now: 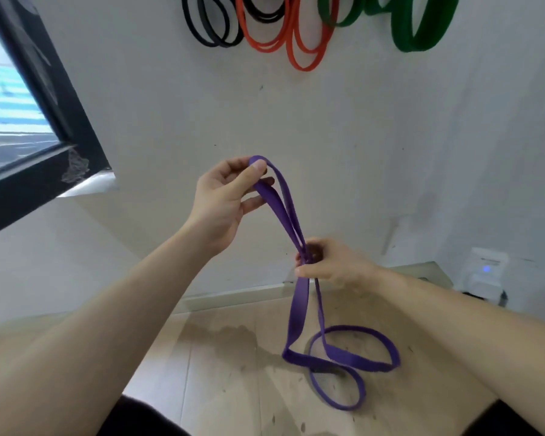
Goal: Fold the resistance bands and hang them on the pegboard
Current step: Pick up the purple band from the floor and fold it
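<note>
A long purple resistance band (pixel 296 303) runs from my hands down to the floor, where its lower part lies in loose loops. My left hand (pixel 224 199) is raised and pinches the band's top fold between thumb and fingers. My right hand (pixel 331 262) is lower and to the right, with its fingers curled round both strands of the band. Black bands (pixel 211 29), orange bands (pixel 290 42) and green bands (pixel 416 33) hang on the white wall at the top of the view; what they hang from is out of frame.
A dark-framed window (pixel 41 127) fills the left side. A white device with a blue light (pixel 486 270) sits at the wall's foot on the right. The wooden floor (pixel 221 366) below is dusty. My knees show at the bottom edge.
</note>
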Available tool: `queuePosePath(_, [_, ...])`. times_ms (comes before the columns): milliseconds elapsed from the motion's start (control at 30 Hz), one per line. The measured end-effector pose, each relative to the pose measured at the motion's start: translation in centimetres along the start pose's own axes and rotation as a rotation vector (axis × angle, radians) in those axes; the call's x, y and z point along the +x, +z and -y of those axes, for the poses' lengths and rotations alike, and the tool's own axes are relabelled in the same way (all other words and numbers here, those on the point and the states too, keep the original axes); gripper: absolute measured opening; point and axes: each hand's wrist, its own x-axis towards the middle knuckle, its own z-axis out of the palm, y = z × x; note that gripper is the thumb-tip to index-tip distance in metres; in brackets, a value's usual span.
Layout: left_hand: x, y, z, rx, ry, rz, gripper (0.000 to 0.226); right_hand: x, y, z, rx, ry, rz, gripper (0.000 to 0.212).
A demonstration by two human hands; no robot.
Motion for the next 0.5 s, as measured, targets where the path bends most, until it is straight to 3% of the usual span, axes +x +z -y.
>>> queuePosePath(200, [1.3, -5.4, 1.1, 0.230, -0.085, 0.007, 0.027, -0.3, -3.3, -1.0, -0.056, 0.019, -0.101, 0.026])
queuePosePath(400, [1.5, -8.0, 3.4, 0.818, -0.283, 0.228, 0.028, -1.7, -6.4, -0.6, -0.106, -0.014, -0.189, 0.033])
queuePosePath(500, [1.4, -6.6, 4.0, 0.897, -0.287, 0.323, 0.039, -2.2, -7.2, -0.1, -0.153, -0.043, -0.214, 0.036])
